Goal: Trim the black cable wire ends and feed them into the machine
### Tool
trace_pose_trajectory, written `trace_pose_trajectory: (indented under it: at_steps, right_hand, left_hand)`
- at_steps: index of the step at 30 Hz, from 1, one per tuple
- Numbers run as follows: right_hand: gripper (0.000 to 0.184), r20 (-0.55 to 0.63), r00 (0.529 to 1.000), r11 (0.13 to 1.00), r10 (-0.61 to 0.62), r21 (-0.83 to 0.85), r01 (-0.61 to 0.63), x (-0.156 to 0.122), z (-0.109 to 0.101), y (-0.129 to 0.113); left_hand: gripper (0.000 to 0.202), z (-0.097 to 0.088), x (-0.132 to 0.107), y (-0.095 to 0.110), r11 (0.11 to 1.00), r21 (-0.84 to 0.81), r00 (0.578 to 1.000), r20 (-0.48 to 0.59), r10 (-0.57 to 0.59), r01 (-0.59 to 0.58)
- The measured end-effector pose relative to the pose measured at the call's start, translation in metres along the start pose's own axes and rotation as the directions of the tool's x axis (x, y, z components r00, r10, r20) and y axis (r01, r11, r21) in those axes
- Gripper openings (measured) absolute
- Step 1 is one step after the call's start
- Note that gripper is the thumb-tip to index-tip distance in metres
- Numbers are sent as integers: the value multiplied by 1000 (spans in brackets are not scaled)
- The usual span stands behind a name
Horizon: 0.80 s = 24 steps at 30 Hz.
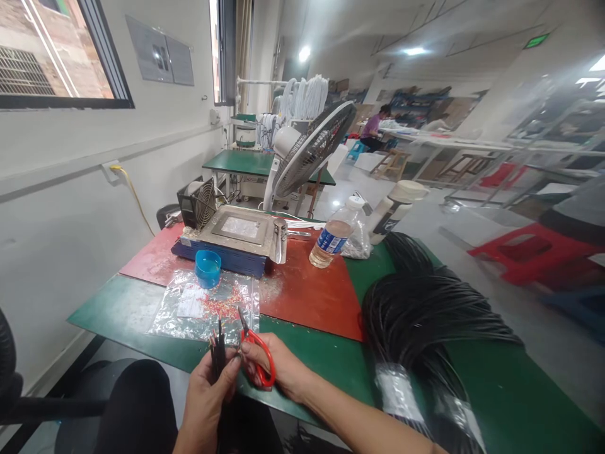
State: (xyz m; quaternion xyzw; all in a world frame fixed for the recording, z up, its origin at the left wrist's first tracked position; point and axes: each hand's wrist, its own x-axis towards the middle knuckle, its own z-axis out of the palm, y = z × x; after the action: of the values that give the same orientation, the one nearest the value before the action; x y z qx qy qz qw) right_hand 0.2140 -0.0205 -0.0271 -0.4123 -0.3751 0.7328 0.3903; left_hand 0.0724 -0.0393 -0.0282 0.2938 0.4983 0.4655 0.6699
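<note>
My left hand (213,384) is closed around a small bunch of black cables (218,354), their ends pointing up and away from me. In my right hand (274,362) is a pair of scissors with red handles (267,353); the dark blades point up and forward, beside the cable ends. The fingertips of both hands nearly meet at the table's front edge. Just beyond them lies a clear plastic bag (179,321) strewn with tiny red and yellow bits (222,308). A blue round cup (208,270) stands on the bag's far side.
A flat metal-topped heating unit (241,228) with a small fan (201,205) sits behind the bag on a red mat (312,296). A bottle (331,239) stands right of it. Coiled black cables (425,315) cover the table's right side. A large fan (312,151) rises behind.
</note>
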Motion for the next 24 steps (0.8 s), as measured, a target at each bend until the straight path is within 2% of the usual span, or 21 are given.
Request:
trace_pose_trajectory:
  at_steps: [3, 7, 9, 12, 15, 24]
  right_hand:
    - [47, -51, 995, 985, -80, -157, 71, -2, -2, -4]
    - [41, -96, 975, 922, -203, -355, 157, -4, -5, -8]
    - [41, -83, 980, 938, -180, -313, 146, -4, -6, -9]
    - [45, -40, 997, 990, -69, -126, 64, -2, -6, -9]
    - [47, -6, 1000, 1000, 2, -10, -2, -1, -6, -8]
    - [43, 52, 994, 993, 96, 68, -100, -2, -7, -12]
  left_hand:
    - [40, -1, 0, -1, 1000, -3, 1000, -13, -7, 7]
    - [39, -2, -1, -1, 999, -7, 999, -10, -33, 33]
    - [38, -2, -1, -2, 999, -4, 999, 5, -47, 47]
    - [36, -2, -1, -2, 998, -6, 996, 53, -67, 67]
    - [34, -1, -2, -1, 997, -9, 993, 92, -72, 73]
    - [29, -2, -2, -1, 996, -18, 981, 173, -87, 92]
